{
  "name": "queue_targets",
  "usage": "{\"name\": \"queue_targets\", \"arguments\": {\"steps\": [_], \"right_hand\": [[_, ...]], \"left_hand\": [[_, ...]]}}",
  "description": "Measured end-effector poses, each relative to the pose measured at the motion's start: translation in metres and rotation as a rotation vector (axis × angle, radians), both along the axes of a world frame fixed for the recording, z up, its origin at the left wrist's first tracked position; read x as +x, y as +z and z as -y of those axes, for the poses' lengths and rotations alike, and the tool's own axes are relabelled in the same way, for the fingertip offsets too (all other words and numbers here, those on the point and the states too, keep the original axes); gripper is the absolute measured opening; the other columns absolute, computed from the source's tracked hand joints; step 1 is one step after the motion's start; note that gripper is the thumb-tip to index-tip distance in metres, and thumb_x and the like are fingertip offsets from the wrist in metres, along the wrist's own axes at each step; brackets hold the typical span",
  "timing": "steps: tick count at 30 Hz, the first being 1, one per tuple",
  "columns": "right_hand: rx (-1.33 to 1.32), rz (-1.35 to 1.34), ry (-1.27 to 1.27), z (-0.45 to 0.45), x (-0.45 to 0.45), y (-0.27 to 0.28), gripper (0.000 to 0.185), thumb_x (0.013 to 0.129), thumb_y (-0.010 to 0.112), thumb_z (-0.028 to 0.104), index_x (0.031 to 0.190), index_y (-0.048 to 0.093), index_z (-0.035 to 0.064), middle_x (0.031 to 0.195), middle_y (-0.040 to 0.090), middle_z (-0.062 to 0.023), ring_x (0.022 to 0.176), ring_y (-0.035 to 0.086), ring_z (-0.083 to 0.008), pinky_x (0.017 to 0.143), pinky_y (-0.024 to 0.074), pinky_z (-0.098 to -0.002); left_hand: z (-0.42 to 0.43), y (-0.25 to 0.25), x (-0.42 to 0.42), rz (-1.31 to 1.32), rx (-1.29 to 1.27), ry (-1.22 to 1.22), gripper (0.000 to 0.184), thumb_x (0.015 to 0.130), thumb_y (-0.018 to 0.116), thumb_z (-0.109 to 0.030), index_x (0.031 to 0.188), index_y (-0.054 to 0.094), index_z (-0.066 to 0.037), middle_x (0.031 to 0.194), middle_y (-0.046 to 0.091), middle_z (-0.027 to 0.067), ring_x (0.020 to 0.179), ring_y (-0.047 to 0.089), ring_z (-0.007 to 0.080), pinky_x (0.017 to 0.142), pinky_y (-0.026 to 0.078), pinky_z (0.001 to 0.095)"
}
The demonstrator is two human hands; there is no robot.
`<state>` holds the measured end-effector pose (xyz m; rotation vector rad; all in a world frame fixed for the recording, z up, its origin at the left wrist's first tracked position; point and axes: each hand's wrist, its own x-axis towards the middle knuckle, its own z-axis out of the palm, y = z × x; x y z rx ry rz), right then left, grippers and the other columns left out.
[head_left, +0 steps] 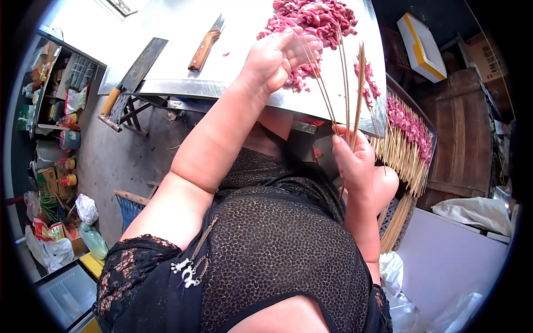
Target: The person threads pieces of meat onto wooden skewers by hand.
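The right hand [356, 158] gripped bamboo skewers [360, 86] by the near right corner of the metal table [180, 41]. The left hand [283, 58] curled beside the raw meat pile [311, 15], toward the right edge; whether it pinched anything, I cannot tell.

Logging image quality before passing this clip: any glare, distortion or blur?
Head view: glare bleaches the table at upper left; head view: wide-angle distortion bends straight edges, corners black; head view: skewers and meat pile look reasonably sharp.
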<state>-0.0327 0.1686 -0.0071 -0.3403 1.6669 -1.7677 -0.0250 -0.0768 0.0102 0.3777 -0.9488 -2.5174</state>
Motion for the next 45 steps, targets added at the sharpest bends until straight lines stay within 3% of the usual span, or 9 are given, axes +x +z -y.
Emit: {"name": "queue_targets", "arguments": {"steps": [5,8,13,27,34,38,45], "right_hand": [[-0.026,0.01,-0.026,-0.001,0.001,-0.003,0.018,0.086,0.059,0.006,0.104,0.057,0.0003,0.071,0.053,0.0031,0.056,0.047,-0.0018,0.048,0.0371,-0.0152],[-0.044,0.011,-0.032,-0.002,0.002,-0.003,0.018,0.086,0.059,0.006,0.103,0.056,0.0005,0.071,0.054,0.0024,0.057,0.047,-0.0024,0.049,0.0374,-0.0153],[-0.07,-0.12,-0.127,-0.002,-0.001,-0.014,0.018,0.087,0.059,0.006,0.103,0.054,0.0007,0.07,0.054,0.0012,0.057,0.048,-0.0033,0.049,0.0377,-0.016],[-0.053,-0.241,-0.173,0.01,0.004,-0.007,0.017,0.09,0.054,0.005,0.105,0.062,0.0014,0.061,0.047,0.0061,0.049,0.04,-0.0012,0.043,0.0331,-0.0164],[-0.119,-0.103,-0.121,0.008,-0.002,-0.007,0.018,0.09,0.055,0.005,0.106,0.061,-0.0001,0.063,0.048,0.005,0.051,0.041,-0.0018,0.045,0.0344,-0.0164],[-0.084,-0.149,-0.109,0.005,-0.001,-0.008,0.019,0.089,0.055,0.005,0.106,0.061,-0.0001,0.065,0.05,0.0048,0.053,0.042,-0.0018,0.047,0.0353,-0.017],[0.001,-0.265,-0.097,-0.003,-0.003,-0.013,0.02,0.089,0.056,0.005,0.108,0.062,0.001,0.068,0.05,0.0076,0.056,0.04,0.001,0.051,0.0337,-0.0141]], "left_hand": [[-0.001,0.004,0.001,0.005,-0.033,-0.019,0.031,0.094,0.044,-0.016,0.113,0.046,0.01,0.104,0.059,0.0243,0.094,0.062,0.0331,0.084,0.052,0.0421],[-0.007,0.011,0.005,0.058,-0.104,-0.043,0.026,0.096,0.037,-0.014,0.107,0.05,0.006,0.106,0.059,0.0236,0.098,0.061,0.0302,0.088,0.051,0.0398],[-0.009,0.01,0.007,0.033,-0.179,-0.045,0.024,0.095,0.043,-0.015,0.106,0.053,0.004,0.1,0.062,0.0203,0.094,0.063,0.0273,0.085,0.053,0.0389],[-0.028,0.007,0.005,-0.006,-0.056,-0.053,0.023,0.095,0.043,-0.015,0.106,0.053,0.003,0.102,0.062,0.02,0.096,0.062,0.0284,0.085,0.052,0.0415],[-0.022,0.0,0.006,-0.031,-0.093,-0.134,0.026,0.095,0.044,-0.015,0.111,0.051,0.004,0.104,0.06,0.0207,0.095,0.062,0.0289,0.086,0.051,0.0427],[-0.017,0.001,0.004,-0.038,-0.112,-0.006,0.028,0.095,0.044,-0.015,0.113,0.049,0.006,0.103,0.061,0.0202,0.094,0.063,0.0289,0.083,0.053,0.0441],[-0.016,0.0,0.005,0.017,-0.087,-0.06,0.027,0.095,0.044,-0.014,0.113,0.049,0.005,0.099,0.062,0.0189,0.088,0.064,0.0273,0.081,0.054,0.0422]]}}
